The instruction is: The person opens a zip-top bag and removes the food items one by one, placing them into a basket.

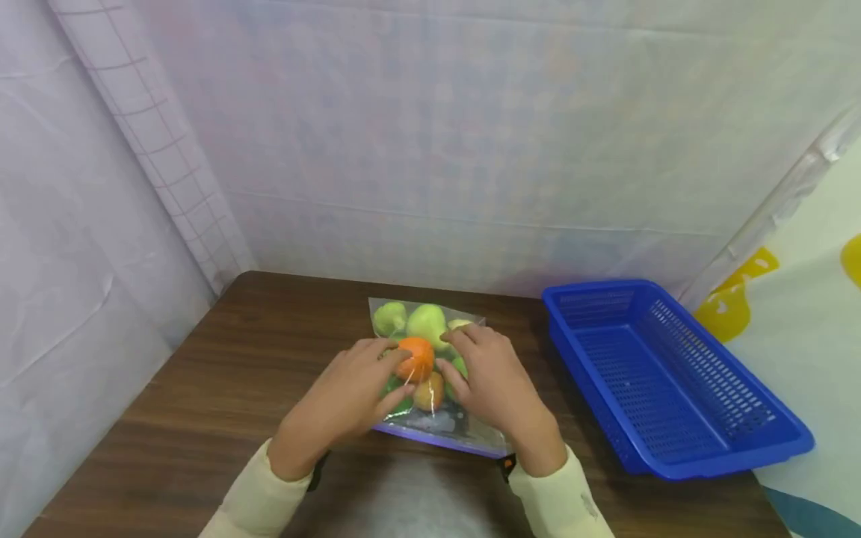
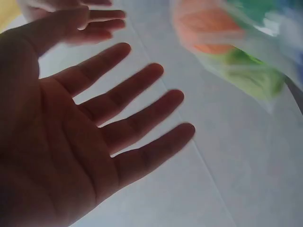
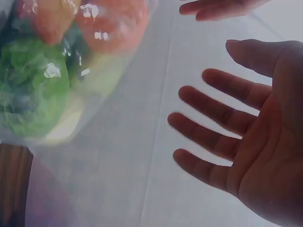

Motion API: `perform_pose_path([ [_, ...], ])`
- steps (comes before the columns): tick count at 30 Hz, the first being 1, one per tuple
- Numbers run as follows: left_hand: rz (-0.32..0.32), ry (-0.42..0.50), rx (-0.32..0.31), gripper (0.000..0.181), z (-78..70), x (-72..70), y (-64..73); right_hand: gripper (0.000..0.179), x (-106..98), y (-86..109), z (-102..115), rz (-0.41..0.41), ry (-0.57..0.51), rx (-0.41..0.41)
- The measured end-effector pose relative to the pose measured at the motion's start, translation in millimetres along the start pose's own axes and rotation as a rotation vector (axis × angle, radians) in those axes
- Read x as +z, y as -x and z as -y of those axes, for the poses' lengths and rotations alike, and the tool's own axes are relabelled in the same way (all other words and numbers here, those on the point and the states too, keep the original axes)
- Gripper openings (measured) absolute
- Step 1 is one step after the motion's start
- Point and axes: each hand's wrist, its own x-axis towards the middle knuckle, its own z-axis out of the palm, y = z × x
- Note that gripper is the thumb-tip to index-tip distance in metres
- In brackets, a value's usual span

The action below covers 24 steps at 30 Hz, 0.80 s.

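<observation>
The see-through bag (image 1: 486,435) lies flat on the bench (image 1: 202,388), in front of the person and between the 2 hands. Its plastic keeps a cluster of fruit-like pieces together: an orange piece (image 1: 415,359) near the middle, a duller orange-brown piece (image 1: 428,392) just beside it, and a pale green piece (image 1: 427,323) toward the far edge. The purple strip (image 1: 440,442) runs along the edge nearest the person, which probably puts it within easy reach of both hands; whether it is sealed, I cannot tell.

The left hand (image 1: 346,388) and right hand (image 1: 496,377) hover over opposite sides of the bag, palms toward it, forearms angled inward. In the wrist views the fingers are extended and spread, with a gap between them and the plastic, so each grip is apart and holds nothing.

Further out, on the person's right, the blue basket (image 1: 608,427) stands on the bench, well apart from the bag, likely to leave the hands room. Behind the bench hangs a pale sheet (image 1: 430,134)
</observation>
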Motion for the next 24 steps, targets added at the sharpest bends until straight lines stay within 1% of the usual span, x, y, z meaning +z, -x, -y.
perform_pose_path([
  [2, -0.011, -0.038, 0.028, 0.057, 5.3, 0.0, 11.9, 0.030, 3, 1.7, 6, 0.004, 0.022, -0.056],
  [6, -0.027, -0.120, 0.062, 0.070, 15.8, 3.1, 32.2, 0.026, 15, 7.2, 19, 0.012, 0.053, -0.153],
  [10, -0.042, -0.169, 0.082, 0.067, 22.7, 10.0, 44.6, 0.026, 27, 12.7, 32, 0.050, 0.096, -0.236],
  [13, -0.028, -0.156, 0.062, 0.061, 24.1, 16.4, 48.8, 0.028, 35, 16.3, 40, 0.083, 0.138, -0.283],
  [16, -0.029, -0.163, 0.048, 0.061, 25.2, 25.1, 50.6, 0.028, 42, 18.0, 46, 0.082, 0.166, -0.320],
  [19, -0.058, -0.193, 0.044, 0.063, 27.3, 34.3, 52.0, 0.027, 48, 18.0, 50, 0.068, 0.189, -0.346],
  [22, -0.093, -0.230, 0.040, 0.065, 30.0, 41.6, 53.1, 0.026, 52, 17.5, 51, 0.064, 0.199, -0.354],
  [24, -0.117, -0.243, 0.040, 0.061, 31.8, 45.5, 53.4, 0.026, 53, 17.5, 52, 0.066, 0.204, -0.351],
])
